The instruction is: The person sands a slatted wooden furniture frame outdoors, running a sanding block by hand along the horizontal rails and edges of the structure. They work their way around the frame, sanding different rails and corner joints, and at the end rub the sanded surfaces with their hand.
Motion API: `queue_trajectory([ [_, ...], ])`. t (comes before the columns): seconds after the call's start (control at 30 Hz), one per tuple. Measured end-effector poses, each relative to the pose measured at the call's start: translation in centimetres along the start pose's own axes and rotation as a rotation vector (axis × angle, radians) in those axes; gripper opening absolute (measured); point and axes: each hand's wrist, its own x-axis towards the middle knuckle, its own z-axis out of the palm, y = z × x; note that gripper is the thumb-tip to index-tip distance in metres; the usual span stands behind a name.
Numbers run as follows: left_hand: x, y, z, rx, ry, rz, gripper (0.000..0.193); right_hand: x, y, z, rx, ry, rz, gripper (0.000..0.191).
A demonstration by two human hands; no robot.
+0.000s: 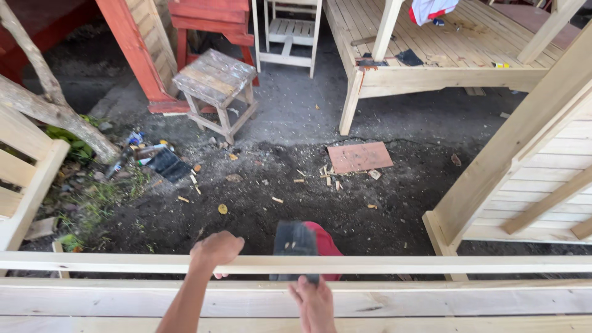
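Boards: pale planks (431, 302) lie across the bottom edge, nearest.
Right hand (314, 302): fingers closed on the near end of a dark sanding block (295, 243), which lies over the rail.
Left hand (216, 250): curled over a thin pale rail (431, 264), gripping it just left of the block.
Ground: dark soil (277, 203) strewn with wood chips; a flat reddish board (359, 156) lies farther out.
Far: weathered stool (216, 80), then a pale slatted platform (444, 55).

Pale bare wood rail (401, 264), smooth, matt
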Motion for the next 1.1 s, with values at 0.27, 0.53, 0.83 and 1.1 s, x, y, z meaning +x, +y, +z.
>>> queue_trajectory([
  [0.27,0.3,-1.0,-0.4,-0.002,0.029,-0.013,0.048,0.4,-0.8,0.8,-0.041,0.177,-0.011,0.045],
  [0.53,0.2,-1.6,-0.8,-0.029,0.043,0.010,0.051,1.0,-1.4,2.2,-0.113,0.207,0.097,0.050],
  [0.83,2.0,-2.7,-0.2,-0.013,0.107,0.061,0.051,0.4,0.5,1.1,-0.120,0.100,0.163,0.052],
  [1.1,2.0,-2.6,-0.2,-0.059,0.043,0.017,0.053,0.7,-2.5,-0.6,-0.060,0.149,-0.129,0.035],
])
